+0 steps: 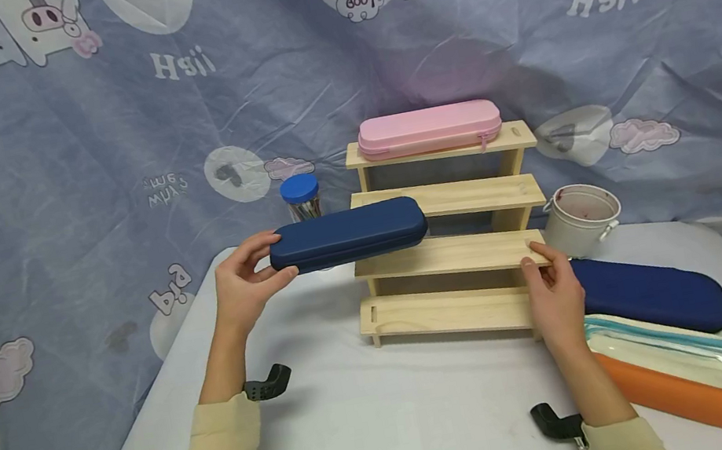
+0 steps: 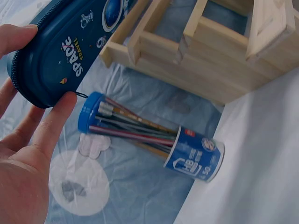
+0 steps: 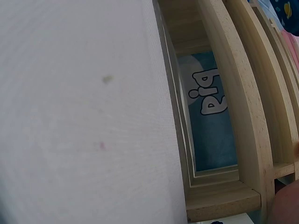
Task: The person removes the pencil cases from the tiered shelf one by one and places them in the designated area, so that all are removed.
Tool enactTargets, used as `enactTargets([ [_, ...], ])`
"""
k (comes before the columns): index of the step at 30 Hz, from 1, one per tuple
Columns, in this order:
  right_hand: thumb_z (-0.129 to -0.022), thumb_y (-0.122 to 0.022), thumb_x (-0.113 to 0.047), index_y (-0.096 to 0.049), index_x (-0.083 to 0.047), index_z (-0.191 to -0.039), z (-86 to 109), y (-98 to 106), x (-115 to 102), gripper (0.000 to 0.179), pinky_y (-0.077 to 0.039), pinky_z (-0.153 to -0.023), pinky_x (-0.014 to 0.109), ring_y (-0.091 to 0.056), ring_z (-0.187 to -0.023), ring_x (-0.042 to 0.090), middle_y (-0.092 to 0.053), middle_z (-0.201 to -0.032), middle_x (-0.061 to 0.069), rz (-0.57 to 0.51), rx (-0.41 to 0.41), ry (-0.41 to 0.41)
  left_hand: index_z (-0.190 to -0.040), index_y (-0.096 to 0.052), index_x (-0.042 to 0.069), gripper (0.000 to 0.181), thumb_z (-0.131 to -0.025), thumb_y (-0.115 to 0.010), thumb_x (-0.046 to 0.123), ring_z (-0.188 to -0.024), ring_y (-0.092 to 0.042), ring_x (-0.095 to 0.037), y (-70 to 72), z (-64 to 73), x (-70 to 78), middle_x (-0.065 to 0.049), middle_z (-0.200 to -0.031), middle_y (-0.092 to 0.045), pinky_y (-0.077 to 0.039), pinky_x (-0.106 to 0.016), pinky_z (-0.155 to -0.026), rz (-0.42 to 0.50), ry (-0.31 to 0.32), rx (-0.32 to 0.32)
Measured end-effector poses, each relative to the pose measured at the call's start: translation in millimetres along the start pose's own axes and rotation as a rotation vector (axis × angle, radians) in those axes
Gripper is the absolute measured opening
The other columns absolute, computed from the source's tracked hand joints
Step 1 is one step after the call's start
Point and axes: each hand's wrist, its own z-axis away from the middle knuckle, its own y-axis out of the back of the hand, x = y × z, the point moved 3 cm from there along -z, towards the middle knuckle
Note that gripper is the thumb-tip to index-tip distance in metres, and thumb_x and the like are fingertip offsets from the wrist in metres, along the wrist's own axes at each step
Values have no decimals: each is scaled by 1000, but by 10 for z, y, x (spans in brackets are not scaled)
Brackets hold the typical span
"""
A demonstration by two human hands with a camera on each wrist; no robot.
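Observation:
My left hand (image 1: pixel 246 282) grips the left end of a navy pencil case (image 1: pixel 348 235), thumb on one side and fingers on the other. Held level in the air, the case overlaps the left part of a stepped wooden shelf rack (image 1: pixel 452 253). "Space Travel" lettering and an astronaut show on its face in the left wrist view. With thumb and fingertips, my right hand (image 1: pixel 554 296) pinches the right end of the rack's second-lowest board. On the top board lies a pink zip pencil case (image 1: pixel 429 126). The right wrist view shows only a sliver of that hand.
A clear tub of pencils (image 2: pixel 201 154) with a blue lid stands behind and left of the rack. To the right are a white metal bucket (image 1: pixel 566 234), a dark blue case (image 1: pixel 652 292) and an orange case with a transparent top (image 1: pixel 704 390). A printed cloth (image 1: pixel 75 185) hangs behind.

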Motion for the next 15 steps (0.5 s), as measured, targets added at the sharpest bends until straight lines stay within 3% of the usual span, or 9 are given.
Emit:
enactTargets([
  [15,-97,-51,-46,-54,-32,-135,10,-5,-12,40,-43,-95,30,-53,-112,15,-56,-132,0,13,2,6,-121,-62,-4,53,-72,-79,-10,-114,-55,-29,344,145,-60,-17,-132,-53,-55,-26,-78,-68,24,112],
])
